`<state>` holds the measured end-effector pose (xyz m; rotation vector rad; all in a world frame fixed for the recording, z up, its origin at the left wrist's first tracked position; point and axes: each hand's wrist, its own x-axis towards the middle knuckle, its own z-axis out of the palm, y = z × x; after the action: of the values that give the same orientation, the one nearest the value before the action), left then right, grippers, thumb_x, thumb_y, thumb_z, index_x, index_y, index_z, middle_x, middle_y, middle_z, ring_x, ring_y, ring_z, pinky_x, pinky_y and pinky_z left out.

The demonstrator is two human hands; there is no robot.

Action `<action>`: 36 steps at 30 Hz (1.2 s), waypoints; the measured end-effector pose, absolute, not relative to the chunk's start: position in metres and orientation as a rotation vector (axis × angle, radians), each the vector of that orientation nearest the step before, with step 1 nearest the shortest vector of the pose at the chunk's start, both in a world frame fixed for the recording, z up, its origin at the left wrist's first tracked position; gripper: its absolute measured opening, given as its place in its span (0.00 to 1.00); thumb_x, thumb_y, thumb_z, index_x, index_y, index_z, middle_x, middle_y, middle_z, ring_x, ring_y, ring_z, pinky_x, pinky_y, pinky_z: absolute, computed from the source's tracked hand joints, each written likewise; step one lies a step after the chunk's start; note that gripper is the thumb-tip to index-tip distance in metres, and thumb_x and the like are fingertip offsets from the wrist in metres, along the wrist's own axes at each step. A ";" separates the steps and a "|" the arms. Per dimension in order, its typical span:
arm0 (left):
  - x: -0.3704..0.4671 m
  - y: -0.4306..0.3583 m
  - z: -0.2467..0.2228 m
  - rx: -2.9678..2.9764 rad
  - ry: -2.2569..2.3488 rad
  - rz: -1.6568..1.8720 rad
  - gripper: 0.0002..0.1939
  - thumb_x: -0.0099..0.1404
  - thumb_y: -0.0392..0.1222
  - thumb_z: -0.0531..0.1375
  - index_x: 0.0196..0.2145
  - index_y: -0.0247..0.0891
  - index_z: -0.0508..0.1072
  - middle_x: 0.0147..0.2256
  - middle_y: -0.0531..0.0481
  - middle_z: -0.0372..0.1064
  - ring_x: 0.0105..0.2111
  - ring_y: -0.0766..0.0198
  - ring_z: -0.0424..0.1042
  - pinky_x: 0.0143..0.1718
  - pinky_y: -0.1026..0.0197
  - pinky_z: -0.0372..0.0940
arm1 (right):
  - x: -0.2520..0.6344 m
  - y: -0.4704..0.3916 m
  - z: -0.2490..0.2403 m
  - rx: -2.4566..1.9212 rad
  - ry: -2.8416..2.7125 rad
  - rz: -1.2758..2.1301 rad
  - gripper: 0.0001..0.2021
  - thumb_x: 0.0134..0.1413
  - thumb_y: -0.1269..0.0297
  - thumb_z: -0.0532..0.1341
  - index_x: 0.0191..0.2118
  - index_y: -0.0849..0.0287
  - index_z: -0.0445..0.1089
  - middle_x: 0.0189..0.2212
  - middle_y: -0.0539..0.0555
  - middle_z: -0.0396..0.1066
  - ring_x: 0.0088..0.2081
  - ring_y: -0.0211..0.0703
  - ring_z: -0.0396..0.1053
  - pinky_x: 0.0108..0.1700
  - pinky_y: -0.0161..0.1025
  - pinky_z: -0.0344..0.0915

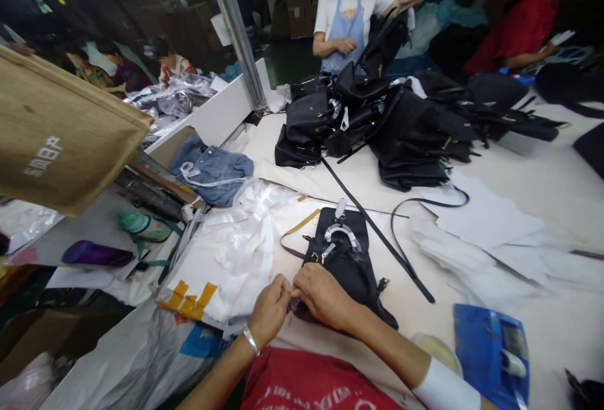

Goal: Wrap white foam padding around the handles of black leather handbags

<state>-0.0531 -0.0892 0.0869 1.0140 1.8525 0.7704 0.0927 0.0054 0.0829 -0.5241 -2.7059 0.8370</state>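
Note:
A black backpack (348, 271) lies flat on the table just ahead of me, its top pointing away. Its curved handle (340, 231) is wrapped in white, and gold-coloured buckles show below it. My right hand (323, 290) rests over the lower left part of the backpack with its fingers pinched. Close beside it, my left hand (271, 309) is closed too, its fingertips nearly meeting those of the right. Between them shows a small purplish, clear bit, too small to name. Some of the backpack's lower edge is hidden by my right hand and forearm.
Black bags (415, 127) are heaped across the table, with a co-worker (346, 20) holding one behind. White paper sheets (491, 227) lie right, near a blue tape dispenser-like device (491, 353). Clear plastic bags (236, 240) and folded denim (212, 171) are left.

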 end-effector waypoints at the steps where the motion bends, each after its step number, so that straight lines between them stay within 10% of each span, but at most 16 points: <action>1: -0.052 -0.084 0.084 0.983 1.814 0.767 0.09 0.61 0.46 0.53 0.26 0.41 0.61 0.22 0.54 0.67 0.25 0.63 0.68 0.27 0.63 0.59 | 0.097 0.010 0.081 -0.538 -2.687 0.850 0.08 0.60 0.65 0.53 0.33 0.59 0.66 0.31 0.54 0.68 0.37 0.43 0.62 0.42 0.41 0.58; 9: -0.063 -0.070 0.073 0.616 1.582 0.808 0.08 0.59 0.45 0.53 0.27 0.40 0.59 0.22 0.52 0.71 0.20 0.64 0.70 0.24 0.64 0.60 | 0.150 0.022 0.060 -0.977 -2.417 0.880 0.12 0.56 0.58 0.58 0.43 0.57 0.65 0.39 0.57 0.68 0.44 0.49 0.63 0.46 0.47 0.59; 20: -0.058 -0.046 0.078 0.542 1.518 0.775 0.09 0.57 0.45 0.56 0.26 0.39 0.60 0.26 0.52 0.72 0.26 0.62 0.73 0.29 0.62 0.63 | 0.137 0.042 0.038 -0.759 -2.587 0.775 0.13 0.56 0.76 0.50 0.42 0.57 0.68 0.33 0.56 0.69 0.41 0.46 0.63 0.57 0.52 0.50; 36: -0.054 -0.022 0.086 0.522 1.513 0.697 0.12 0.56 0.49 0.57 0.26 0.39 0.60 0.27 0.50 0.73 0.28 0.59 0.74 0.31 0.60 0.64 | 0.137 0.037 0.028 -0.888 -2.374 1.049 0.11 0.59 0.67 0.53 0.47 0.58 0.63 0.41 0.58 0.69 0.46 0.47 0.64 0.54 0.51 0.57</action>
<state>-0.0540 -0.0223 0.0861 0.5224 1.5130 0.6970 0.1370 0.0371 0.0278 -0.8877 -2.3738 1.0485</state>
